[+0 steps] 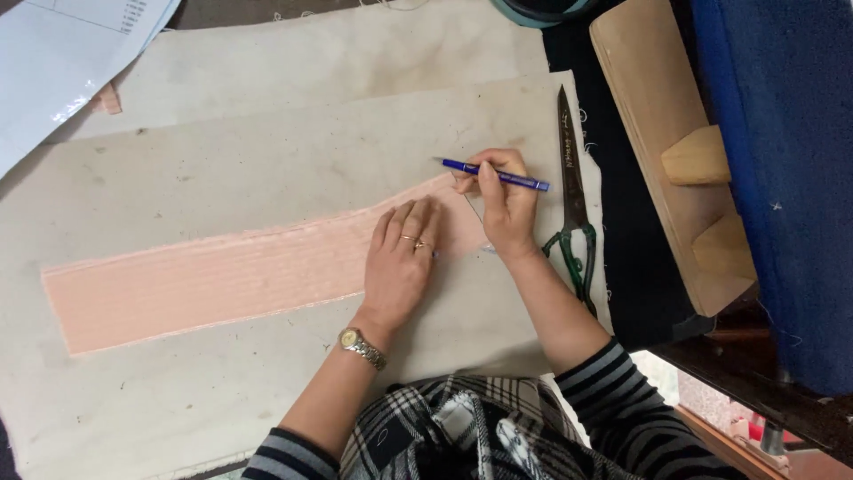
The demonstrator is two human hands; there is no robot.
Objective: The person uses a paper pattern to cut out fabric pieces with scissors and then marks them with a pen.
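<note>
A long pink strip of cardboard-like pattern (204, 280) lies across a beige fabric sheet (267, 151). My left hand (402, 258) rests flat on the strip's right end, fingers spread, with rings on it and a wristwatch at the wrist. My right hand (505, 206) grips a blue pen (494, 174) just past the strip's right tip, the pen's point touching the fabric near the strip's upper corner.
Dark-handled tailor's scissors (570, 191) lie on the fabric right of my right hand. A wooden block (662, 133) and a blue upholstered object (782, 160) stand further right. White paper sheets (62, 62) sit at the top left.
</note>
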